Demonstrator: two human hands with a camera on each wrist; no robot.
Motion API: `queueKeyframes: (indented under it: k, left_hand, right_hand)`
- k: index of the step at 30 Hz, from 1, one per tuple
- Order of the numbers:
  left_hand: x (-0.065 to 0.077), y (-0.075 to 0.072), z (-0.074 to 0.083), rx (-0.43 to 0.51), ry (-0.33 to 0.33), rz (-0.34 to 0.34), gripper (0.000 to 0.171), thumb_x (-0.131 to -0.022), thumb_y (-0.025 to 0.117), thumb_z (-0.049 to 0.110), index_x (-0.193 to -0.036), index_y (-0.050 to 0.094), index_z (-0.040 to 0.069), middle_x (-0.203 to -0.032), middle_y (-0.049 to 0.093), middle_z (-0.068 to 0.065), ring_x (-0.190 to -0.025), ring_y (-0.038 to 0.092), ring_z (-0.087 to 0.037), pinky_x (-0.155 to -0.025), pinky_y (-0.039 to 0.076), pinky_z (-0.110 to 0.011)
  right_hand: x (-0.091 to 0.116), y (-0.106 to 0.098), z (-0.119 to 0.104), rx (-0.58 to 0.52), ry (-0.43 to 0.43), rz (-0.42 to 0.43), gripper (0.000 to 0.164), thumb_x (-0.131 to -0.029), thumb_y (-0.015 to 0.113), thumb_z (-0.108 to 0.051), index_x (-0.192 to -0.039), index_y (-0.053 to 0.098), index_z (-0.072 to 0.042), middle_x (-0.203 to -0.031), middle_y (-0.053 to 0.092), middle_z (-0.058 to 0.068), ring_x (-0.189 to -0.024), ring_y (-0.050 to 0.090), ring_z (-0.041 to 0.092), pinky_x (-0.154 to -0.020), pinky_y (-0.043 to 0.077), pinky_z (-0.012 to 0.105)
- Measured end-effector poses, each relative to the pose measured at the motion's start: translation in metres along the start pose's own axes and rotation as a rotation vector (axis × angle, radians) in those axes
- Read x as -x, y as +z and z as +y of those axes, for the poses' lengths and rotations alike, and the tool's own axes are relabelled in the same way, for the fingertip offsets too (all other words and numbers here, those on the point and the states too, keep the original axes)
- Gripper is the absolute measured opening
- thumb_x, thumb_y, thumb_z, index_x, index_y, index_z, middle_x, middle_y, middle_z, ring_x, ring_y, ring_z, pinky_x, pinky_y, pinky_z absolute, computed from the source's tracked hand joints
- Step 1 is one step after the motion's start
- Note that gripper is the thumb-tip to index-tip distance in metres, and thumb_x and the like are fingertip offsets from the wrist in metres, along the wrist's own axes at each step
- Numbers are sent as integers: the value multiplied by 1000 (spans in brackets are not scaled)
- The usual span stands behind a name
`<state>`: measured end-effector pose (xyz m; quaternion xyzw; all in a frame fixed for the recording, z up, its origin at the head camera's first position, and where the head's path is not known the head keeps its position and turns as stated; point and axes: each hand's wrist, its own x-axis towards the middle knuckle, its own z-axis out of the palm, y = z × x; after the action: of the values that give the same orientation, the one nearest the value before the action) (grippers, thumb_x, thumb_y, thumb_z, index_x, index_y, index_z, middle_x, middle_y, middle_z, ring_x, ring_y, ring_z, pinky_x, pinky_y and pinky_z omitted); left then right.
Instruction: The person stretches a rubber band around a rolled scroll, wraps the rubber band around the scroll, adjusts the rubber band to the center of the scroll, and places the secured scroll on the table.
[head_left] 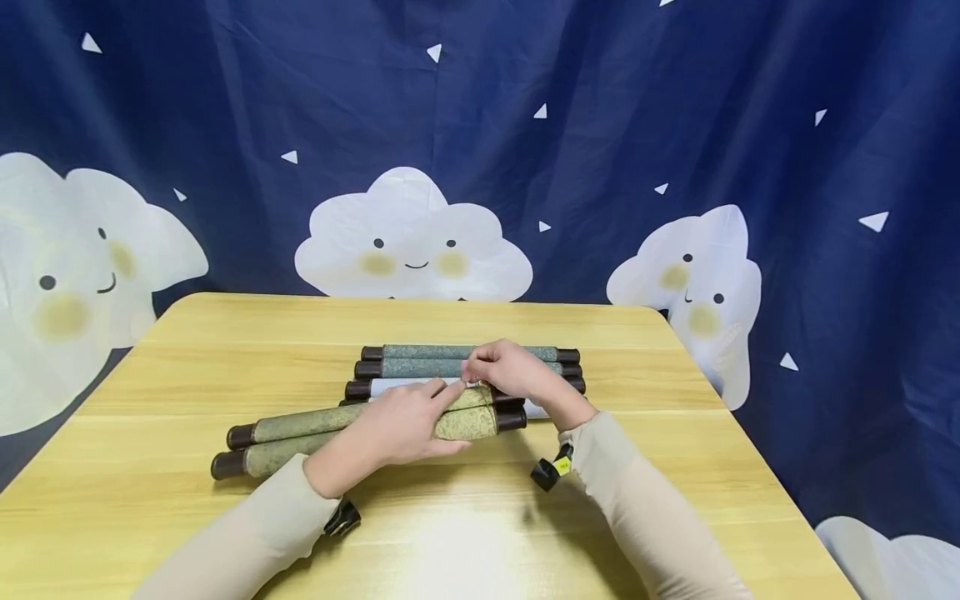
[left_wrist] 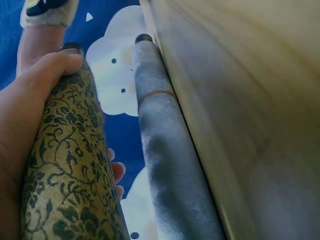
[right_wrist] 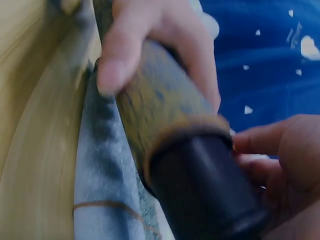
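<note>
Two rolled scrolls in gold-green patterned cloth with dark brown end knobs lie side by side at a slant in the head view. My left hand [head_left: 405, 421] spans them. In the left wrist view its thumb and fingers wrap round the nearer gold-green scroll [left_wrist: 70, 165]. Close to the right ends, my right hand [head_left: 510, 368] has its fingertips drawn together at the far side of the other gold-green scroll [head_left: 307, 423]. In the right wrist view, curled right fingers [right_wrist: 255, 140] meet the roll beside a dark end knob [right_wrist: 200, 185]; what they pinch, I cannot tell.
Behind and partly under the gold-green pair lie a pale scroll [head_left: 386, 385] and two blue-green scrolls [head_left: 420, 367], set crosswise on the wooden table [head_left: 225, 350]. A brown cord [left_wrist: 159, 92] circles a pale scroll. A dark blue cloud-print curtain [head_left: 480, 100] hangs behind the table.
</note>
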<state>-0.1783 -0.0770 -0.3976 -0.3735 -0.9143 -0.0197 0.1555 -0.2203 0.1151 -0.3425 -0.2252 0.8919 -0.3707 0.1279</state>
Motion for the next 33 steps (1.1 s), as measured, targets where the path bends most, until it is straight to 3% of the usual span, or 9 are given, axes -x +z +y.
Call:
queueKeyframes:
  k: [4, 7, 10, 13, 15, 18, 22, 28, 33]
  left_hand:
    - [1, -7, 5, 15, 54, -5, 89, -74, 24, 77, -132, 41, 11, -101, 60, -4, -69, 59, -16, -58, 50, -27]
    - [1, -8, 9, 45, 69, -20, 86, -75, 28, 76, -127, 44, 10, -100, 61, -4, -67, 59, -16, -56, 50, -26]
    - [0, -6, 8, 77, 40, -54, 83, -76, 34, 74, -129, 44, 10, -107, 59, -6, -71, 60, -19, -57, 50, -28]
    - [-2, -3, 5, 87, -24, -93, 87, -76, 32, 75, -137, 35, 14, -122, 51, -8, -76, 61, -21, -59, 51, -29]
    - [-3, -2, 1, 99, -64, -98, 87, -75, 29, 76, -139, 32, 16, -126, 48, -8, -82, 61, -22, -64, 51, -31]
    - [-5, -5, -5, 113, -82, -55, 84, -77, 31, 73, -137, 35, 15, -123, 51, -8, -89, 59, -23, -69, 51, -35]
    - [-9, -12, -12, 91, -94, 18, 82, -79, 34, 70, -134, 37, 9, -118, 53, -10, -94, 57, -27, -71, 50, -39]
    - [-13, -22, -19, 150, -168, 17, 88, -74, 26, 77, -134, 33, 12, -117, 52, -9, -91, 58, -26, -66, 50, -39]
    - [-14, -26, -24, 231, -229, -3, 89, -70, 32, 79, -133, 37, 15, -118, 52, -6, -93, 57, -24, -74, 48, -39]
  right_hand:
    - [-4, -3, 3, -93, 28, -98, 27, -93, 46, -22, -81, 66, -8, -87, 62, 3, -76, 57, 19, -69, 49, 30]
    - [-3, -3, -1, -109, 17, -103, 30, -94, 43, -22, -83, 66, -6, -91, 63, 1, -81, 60, 20, -73, 50, 30]
    - [5, -2, -15, -8, -49, -41, 32, -94, 42, -25, -82, 67, -9, -80, 62, 1, -64, 56, 16, -59, 48, 28]
    - [19, 4, -33, 138, -124, 58, 28, -92, 45, -30, -79, 66, -16, -65, 58, -1, -47, 42, 11, -48, 40, 25]
    - [29, 9, -43, 196, -170, 112, 25, -92, 47, -30, -78, 65, -19, -58, 53, -4, -42, 36, 10, -45, 35, 24]
    - [42, 21, -51, 228, -234, 176, 22, -91, 50, -30, -78, 64, -20, -55, 48, -9, -45, 39, 6, -48, 38, 22]
    - [52, 37, -46, 150, -280, 214, 22, -92, 49, -30, -77, 61, -20, -60, 51, -9, -50, 44, 5, -48, 40, 22]
    - [61, 52, -24, -138, -236, 224, 26, -92, 46, -34, -84, 61, -14, -79, 62, -3, -71, 59, 10, -63, 49, 26]
    - [71, 61, -8, -213, -204, 131, 19, -94, 43, -28, -97, 57, -16, -85, 62, 3, -79, 60, 13, -74, 50, 29]
